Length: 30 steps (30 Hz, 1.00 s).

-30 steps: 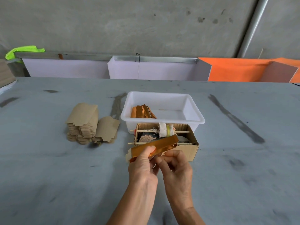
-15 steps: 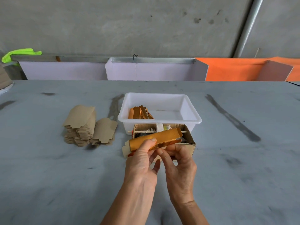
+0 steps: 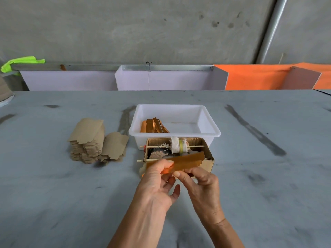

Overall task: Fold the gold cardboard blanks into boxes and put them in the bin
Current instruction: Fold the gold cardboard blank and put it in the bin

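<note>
1. Both hands are working just in front of a small open cardboard box (image 3: 206,162), above the grey table (image 3: 53,185).
2. The left hand (image 3: 154,183) is pinching the left end of a gold cardboard blank (image 3: 186,161), thumb on top and fingers curled beneath it.
3. The right hand (image 3: 200,183) is holding the same blank from below near its middle, fingers curled round the lower edge; the fingertips are hidden behind the blank.
4. The blank is lying long and narrow, its right end tilting slightly upward, crossing the front of the cardboard box; how far it is folded cannot be told.
5. The white plastic bin (image 3: 211,127) is standing directly behind the cardboard box, touching it; several folded gold boxes (image 3: 152,125) are leaning in its left part.
6. The cardboard box is holding two thin wooden sticks, a roll wrapped in white cloth (image 3: 176,145) and some dark scraps.
7. A stack of flat blanks (image 3: 87,140), showing their brown sides, is sitting left of the bin, with a second lower pile (image 3: 114,145) leaning against it.
</note>
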Available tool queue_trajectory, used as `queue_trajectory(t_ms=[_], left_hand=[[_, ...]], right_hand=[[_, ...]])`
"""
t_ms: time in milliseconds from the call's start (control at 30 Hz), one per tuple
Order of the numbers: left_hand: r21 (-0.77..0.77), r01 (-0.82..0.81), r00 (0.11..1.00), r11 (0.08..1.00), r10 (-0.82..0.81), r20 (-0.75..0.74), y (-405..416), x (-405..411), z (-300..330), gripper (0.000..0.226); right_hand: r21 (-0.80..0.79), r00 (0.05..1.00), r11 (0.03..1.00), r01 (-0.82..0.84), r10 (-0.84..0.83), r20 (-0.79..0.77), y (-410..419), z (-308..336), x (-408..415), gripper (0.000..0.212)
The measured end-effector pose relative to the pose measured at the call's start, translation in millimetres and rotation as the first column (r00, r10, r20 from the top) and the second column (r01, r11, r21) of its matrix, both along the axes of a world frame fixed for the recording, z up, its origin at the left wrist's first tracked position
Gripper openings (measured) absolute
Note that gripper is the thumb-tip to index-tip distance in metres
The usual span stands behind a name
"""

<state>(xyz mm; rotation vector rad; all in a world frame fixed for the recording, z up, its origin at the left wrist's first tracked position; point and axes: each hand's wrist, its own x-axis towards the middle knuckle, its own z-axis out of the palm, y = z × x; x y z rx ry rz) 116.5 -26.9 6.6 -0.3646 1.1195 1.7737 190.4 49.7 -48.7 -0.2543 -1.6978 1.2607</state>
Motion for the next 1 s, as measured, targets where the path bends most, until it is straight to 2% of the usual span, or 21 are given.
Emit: queue_trajectory(t_ms=[33, 100, 167, 333, 467, 600, 700, 767, 833, 867, 933, 1000], left_hand=[[-0.021, 0.021, 1.000, 1.000, -0.021, -0.001, -1, 1, 0, 0.010], [-0.058, 0.072, 0.997, 0.996, -0.072, -0.007, -2, 2, 0, 0.007], [-0.066, 0.116, 0.993, 0.991, -0.118, -0.013, -5, 1, 1, 0.007], [-0.053, 0.231, 0.971, 0.971, -0.234, -0.042, -11, 4, 0, 0.006], [-0.028, 0.339, 0.938, 0.940, -0.340, -0.071, -16, 5, -2, 0.023], [-0.012, 0.405, 0.912, 0.914, -0.405, -0.066, -22, 7, -3, 0.014], [0.031, 0.420, 0.908, 0.907, -0.419, -0.031, -27, 3, -5, 0.008], [0.070, 0.380, 0.925, 0.922, -0.381, -0.003, -30, 0, -6, 0.005], [0.065, 0.311, 0.951, 0.948, -0.309, -0.033, -31, -1, -10, 0.016], [0.050, 0.264, 0.963, 0.963, -0.261, -0.068, -30, -1, -11, 0.020], [0.050, 0.162, 0.980, 0.986, -0.154, -0.127, -25, 1, -13, 0.028], [0.072, 0.066, 0.984, 0.995, -0.053, -0.170, -18, 3, -13, 0.038]], right_hand=[[0.183, 0.997, 0.980, 0.075, -0.080, 0.021, 4, 2, 3, 0.008], [0.535, 0.968, 0.821, 0.198, -0.248, 0.022, 15, 7, 6, 0.022], [0.710, 0.940, 0.659, 0.248, -0.341, -0.012, 24, 11, 10, 0.032], [0.834, 0.913, 0.471, 0.287, -0.397, -0.091, 32, 22, 18, 0.046], [0.867, 0.929, 0.428, 0.256, -0.358, -0.097, 32, 33, 27, 0.048], [0.887, 0.954, 0.433, 0.161, -0.298, -0.028, 34, 40, 31, 0.049], [0.865, 0.961, 0.493, 0.092, -0.271, 0.052, 40, 39, 33, 0.049], [0.839, 0.945, 0.529, 0.124, -0.321, 0.063, 50, 38, 38, 0.046], [0.811, 0.904, 0.551, 0.196, -0.423, 0.069, 59, 33, 44, 0.038], [0.767, 0.886, 0.600, 0.229, -0.455, 0.091, 60, 28, 46, 0.033], [0.556, 0.875, 0.780, 0.287, -0.449, 0.179, 48, 15, 48, 0.020], [0.142, 0.911, 0.959, 0.244, -0.277, 0.305, 23, 2, 48, 0.016]])
